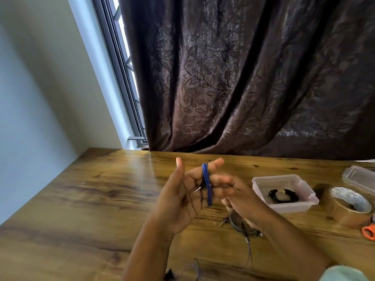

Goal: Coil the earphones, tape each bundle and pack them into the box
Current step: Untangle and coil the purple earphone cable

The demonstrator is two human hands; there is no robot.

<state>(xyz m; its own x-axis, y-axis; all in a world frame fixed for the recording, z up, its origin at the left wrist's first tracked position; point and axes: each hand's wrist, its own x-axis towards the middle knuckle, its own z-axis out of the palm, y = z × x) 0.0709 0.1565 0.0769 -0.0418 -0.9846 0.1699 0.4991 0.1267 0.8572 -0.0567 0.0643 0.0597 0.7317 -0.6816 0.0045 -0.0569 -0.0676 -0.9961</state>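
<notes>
Blue earphone cable is wound in several loops around the spread fingers of your left hand, held up at the centre of the frame, with its metal jack plug poking out across the palm. Your left thumb and index finger stand open and upright, serving as the form for the coil. Your right hand, just right of it, has its fingers pinched near the loops, apparently guiding the cable, though motion blur hides exactly what they grip. To the right, a clear plastic box sits open on the wooden table with one coiled black earphone bundle already inside; its lid lies at the far right edge. A roll of brown tape and orange-handled scissors wait at the lower right. Another dark earphone lies loose on the table below your right wrist, and more cable shows at the bottom edge. So one bundle looks packed, the blue one is mid-coil and untaped, and at least one more remains.
</notes>
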